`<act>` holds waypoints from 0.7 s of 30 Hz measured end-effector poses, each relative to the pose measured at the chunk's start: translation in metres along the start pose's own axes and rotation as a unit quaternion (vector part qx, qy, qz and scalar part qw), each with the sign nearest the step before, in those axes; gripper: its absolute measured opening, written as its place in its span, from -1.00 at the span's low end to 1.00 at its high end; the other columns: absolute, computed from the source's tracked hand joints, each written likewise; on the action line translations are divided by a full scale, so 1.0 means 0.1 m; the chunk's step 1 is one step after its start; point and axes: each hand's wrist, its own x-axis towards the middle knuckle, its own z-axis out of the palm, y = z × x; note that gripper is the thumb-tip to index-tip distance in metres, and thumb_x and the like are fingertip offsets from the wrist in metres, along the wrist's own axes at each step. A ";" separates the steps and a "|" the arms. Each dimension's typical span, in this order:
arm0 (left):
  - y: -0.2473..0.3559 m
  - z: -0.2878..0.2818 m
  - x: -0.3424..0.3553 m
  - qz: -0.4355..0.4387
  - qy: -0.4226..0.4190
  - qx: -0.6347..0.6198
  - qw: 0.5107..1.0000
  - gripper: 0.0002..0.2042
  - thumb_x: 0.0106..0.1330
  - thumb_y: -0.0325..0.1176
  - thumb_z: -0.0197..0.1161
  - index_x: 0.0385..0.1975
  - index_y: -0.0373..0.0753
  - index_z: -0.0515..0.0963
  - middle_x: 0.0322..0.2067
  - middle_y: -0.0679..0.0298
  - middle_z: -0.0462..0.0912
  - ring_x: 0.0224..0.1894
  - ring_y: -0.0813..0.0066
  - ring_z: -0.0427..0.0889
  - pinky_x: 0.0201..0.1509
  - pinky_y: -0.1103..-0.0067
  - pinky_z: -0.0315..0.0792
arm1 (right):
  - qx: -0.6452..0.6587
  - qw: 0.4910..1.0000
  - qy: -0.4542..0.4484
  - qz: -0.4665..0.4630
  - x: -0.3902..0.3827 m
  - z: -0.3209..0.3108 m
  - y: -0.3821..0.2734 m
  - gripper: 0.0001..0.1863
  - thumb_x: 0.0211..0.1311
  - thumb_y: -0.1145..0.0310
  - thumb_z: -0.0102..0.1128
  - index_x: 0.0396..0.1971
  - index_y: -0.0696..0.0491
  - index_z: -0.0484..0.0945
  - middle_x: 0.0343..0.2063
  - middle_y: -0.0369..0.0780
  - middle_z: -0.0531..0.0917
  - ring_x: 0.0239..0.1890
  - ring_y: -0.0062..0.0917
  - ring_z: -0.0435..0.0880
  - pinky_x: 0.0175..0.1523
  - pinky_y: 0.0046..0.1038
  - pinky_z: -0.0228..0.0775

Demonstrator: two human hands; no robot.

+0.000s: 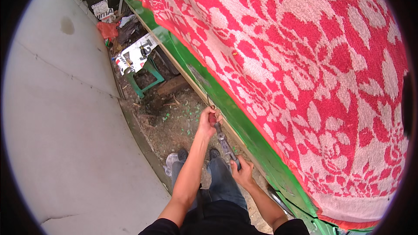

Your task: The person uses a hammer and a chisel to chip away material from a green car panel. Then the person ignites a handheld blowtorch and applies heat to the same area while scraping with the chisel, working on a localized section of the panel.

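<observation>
"What did the left hand (205, 125) have?"

"Its fingers were curled snugly around the red handle of a hand tool (212, 119), just beside the green panel (248, 132)."

"And the right hand (244, 172)?"

"Wrapped around the dark grip of a grey metal tool (224, 143), which slanted between the two hands. Its upper end came up to the red handle; I couldn't tell whether they touched."

"Which containers showed?"

"A clear plastic bag (169, 166) lay by the left shoe (183, 153). Farther out, a red plastic bag (108, 30) sat among clutter, beyond a green plastic stool (152, 83) with a printed white board (138, 53) on it. What either bag held, I couldn't make out."

"And to the right?"

"A red-and-pink floral towel (305, 82), spread wide alongside the panel."
</observation>
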 end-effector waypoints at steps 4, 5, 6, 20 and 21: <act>0.04 0.08 -0.05 0.000 0.053 0.049 0.997 -0.86 0.11 -0.44 0.07 -0.38 -0.04 0.30 -0.67 0.41 0.25 -0.71 0.48 0.21 -0.71 0.52 0.06 | 0.028 0.998 0.012 -0.056 0.00 0.04 0.00 -0.84 0.17 0.46 0.32 -0.26 0.14 0.58 -0.56 -0.07 0.63 -0.56 -0.22 0.68 -0.42 -0.37 0.51; 0.06 0.07 -0.06 -0.001 0.053 0.055 0.997 -0.86 0.11 -0.44 0.07 -0.38 -0.04 0.30 -0.67 0.41 0.26 -0.70 0.48 0.21 -0.70 0.53 0.03 | 0.038 0.997 0.012 -0.070 0.00 0.06 0.01 -0.83 0.16 0.47 0.32 -0.26 0.15 0.58 -0.56 -0.07 0.63 -0.56 -0.21 0.68 -0.42 -0.37 0.51; 0.08 0.05 -0.07 0.005 0.038 0.063 0.997 -0.86 0.10 -0.44 0.07 -0.38 -0.04 0.30 -0.67 0.41 0.26 -0.70 0.48 0.21 -0.68 0.53 0.03 | 0.048 0.992 0.015 -0.113 0.02 0.05 -0.01 -0.83 0.16 0.46 0.32 -0.26 0.15 0.58 -0.56 -0.07 0.63 -0.56 -0.20 0.68 -0.41 -0.36 0.51; 0.04 -0.04 0.12 0.012 0.064 0.081 0.995 -0.86 0.05 -0.42 0.08 -0.50 -0.06 0.23 -0.68 0.37 0.24 -0.70 0.43 0.28 -0.70 0.50 0.13 | 0.042 0.997 -0.011 -0.056 0.06 0.03 0.05 -0.87 0.19 0.50 0.30 -0.28 0.16 0.56 -0.54 -0.06 0.64 -0.55 -0.19 0.69 -0.43 -0.34 0.48; 0.06 -0.02 0.12 0.018 0.064 0.092 0.994 -0.86 0.05 -0.41 0.08 -0.52 -0.08 0.24 -0.68 0.36 0.25 -0.70 0.42 0.33 -0.72 0.48 0.16 | 0.055 0.997 -0.010 -0.044 0.04 0.02 0.02 -0.87 0.18 0.51 0.29 -0.28 0.16 0.57 -0.54 -0.06 0.64 -0.55 -0.20 0.69 -0.43 -0.35 0.48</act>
